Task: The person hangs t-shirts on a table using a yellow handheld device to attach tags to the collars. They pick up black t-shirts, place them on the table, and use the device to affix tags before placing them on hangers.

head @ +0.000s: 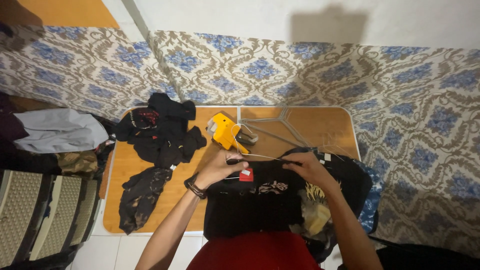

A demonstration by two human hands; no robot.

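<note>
Red cloth [255, 252] at 6 o'clock, nearest the camera, is seen between the two forearms, with a stack of black printed garments [265, 202] lying just beyond it on the wooden folding table [320, 127]. On the stack's upper edge a small red tag [246, 174] is seen, touching the fabric. The left hand [220, 167] is shown closed to a narrow pinch beside the tag, a dark band being worn at its wrist; the right hand [310, 167] is likewise closed narrowly on the garment's edge at 1 o'clock of the tag. A thin pale strand [265, 158] is stretched between the two hands; what it is cannot be told. A slip may be judged likely here: should the strand be pulled too taut it could snap or tear free of the fabric, and should the pinch loosen, the tag could drop into the dark folds. Farther off, at 11 o'clock of the hands, a yellow tagging gun [226, 132] is laid on the table, near the strand; its tip could be snagged by a careless sweep. At 9 to 10 o'clock a loose heap of black clothes [160, 135] is spread over the table's left part, one piece [140, 197] hanging near the edge, whence it could be brushed to the floor. Beyond the table at 9 o'clock, grey fabric [60, 130] is piled, and a blue-and-brown patterned covering [300, 70] is seen at 12 o'clock.
</note>
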